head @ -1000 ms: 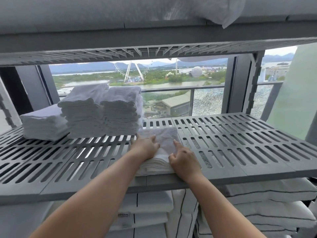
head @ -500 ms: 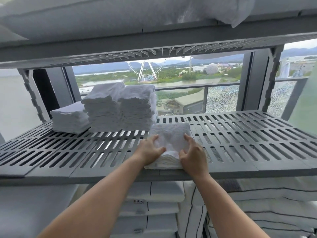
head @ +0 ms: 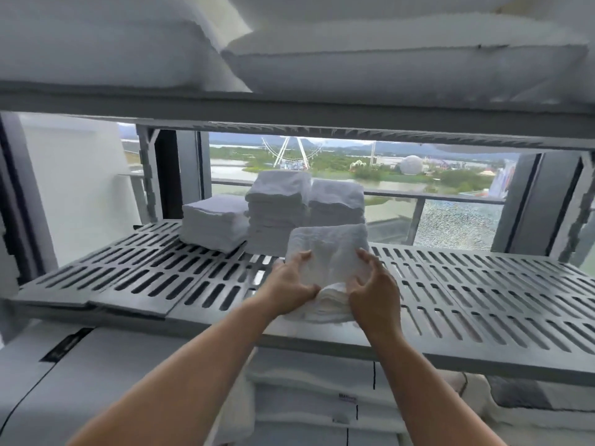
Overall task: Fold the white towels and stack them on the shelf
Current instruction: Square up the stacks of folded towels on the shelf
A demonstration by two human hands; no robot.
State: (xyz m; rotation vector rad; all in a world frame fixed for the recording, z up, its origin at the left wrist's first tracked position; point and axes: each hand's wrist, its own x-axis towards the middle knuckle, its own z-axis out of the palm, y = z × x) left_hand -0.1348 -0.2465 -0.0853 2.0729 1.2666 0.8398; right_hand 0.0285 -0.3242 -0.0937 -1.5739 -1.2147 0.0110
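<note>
Folded white towels (head: 325, 252) lay on the slotted shelf (head: 483, 284); your left hand (head: 286, 281) and right hand (head: 373, 284) curled round, gripping them.

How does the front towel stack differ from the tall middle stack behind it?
The front stack is low; the middle stack stands much taller. The front stack sits at the front edge of the shelf, gripped by the left hand and right hand; the middle stack sits farther back, untouched. The front stack's top towel is rumpled and tilted; the middle stack looks square. Both are folded white towels.
</note>
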